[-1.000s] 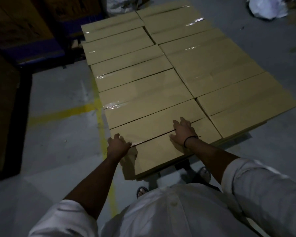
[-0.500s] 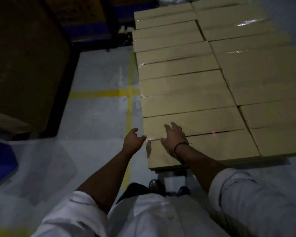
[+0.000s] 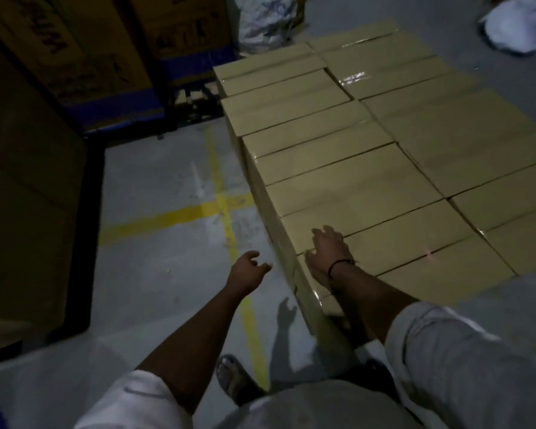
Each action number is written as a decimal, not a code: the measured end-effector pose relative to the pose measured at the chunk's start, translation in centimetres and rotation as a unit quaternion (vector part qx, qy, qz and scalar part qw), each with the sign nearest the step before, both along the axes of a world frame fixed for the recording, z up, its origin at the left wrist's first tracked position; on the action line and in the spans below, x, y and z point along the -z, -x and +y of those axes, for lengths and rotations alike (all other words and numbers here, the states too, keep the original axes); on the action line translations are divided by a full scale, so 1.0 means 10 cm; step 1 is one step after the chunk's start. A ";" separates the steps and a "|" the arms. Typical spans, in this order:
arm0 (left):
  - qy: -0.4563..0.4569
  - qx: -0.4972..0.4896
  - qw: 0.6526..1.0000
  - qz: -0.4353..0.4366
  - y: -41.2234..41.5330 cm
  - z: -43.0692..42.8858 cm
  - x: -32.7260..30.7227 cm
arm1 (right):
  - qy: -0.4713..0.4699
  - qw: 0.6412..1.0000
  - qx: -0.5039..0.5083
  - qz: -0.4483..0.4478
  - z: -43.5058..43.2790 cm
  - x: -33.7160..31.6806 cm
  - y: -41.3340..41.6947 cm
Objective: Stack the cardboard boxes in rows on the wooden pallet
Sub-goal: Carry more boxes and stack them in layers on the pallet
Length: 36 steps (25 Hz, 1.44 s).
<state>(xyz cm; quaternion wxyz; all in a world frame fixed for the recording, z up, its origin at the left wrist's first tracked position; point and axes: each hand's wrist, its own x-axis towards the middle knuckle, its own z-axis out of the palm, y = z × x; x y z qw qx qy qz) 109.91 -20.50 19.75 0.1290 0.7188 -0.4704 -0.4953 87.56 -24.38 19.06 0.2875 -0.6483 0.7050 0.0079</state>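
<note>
Two box rows, tops level.
Right grip flat on near box; left grip loose, empty; suggest pressing seams tight.

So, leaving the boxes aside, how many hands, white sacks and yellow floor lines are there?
Hands: 2, left hand and right hand
White sacks: 2, middle sack and corner sack
Yellow floor lines: 2, long line and cross line
Total: 6

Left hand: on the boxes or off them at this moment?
Off. The left hand hangs over the grey floor beside the cardboard boxes, fingers loosely curled, holding nothing; only the right hand rests on a box.
</note>
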 end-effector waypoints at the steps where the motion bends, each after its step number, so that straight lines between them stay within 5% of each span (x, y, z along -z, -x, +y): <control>1: -0.005 0.024 1.000 -0.010 -0.23 -0.07 -0.03 | -0.008 1.000 0.018 0.007 -0.05 -0.07 -0.15; 8: 0.047 0.086 0.995 -0.032 -1.16 -0.94 -0.33 | 0.037 0.995 0.078 -0.050 -0.44 -0.34 -1.19; 23: 0.036 0.187 0.980 -0.052 -1.42 -3.69 -0.33 | 0.042 0.991 0.119 -0.041 -2.68 -0.13 -1.55; 36: 0.121 0.394 0.890 -0.192 -1.64 -5.86 -0.33 | 0.006 0.985 0.169 -0.027 -4.28 -0.03 -1.78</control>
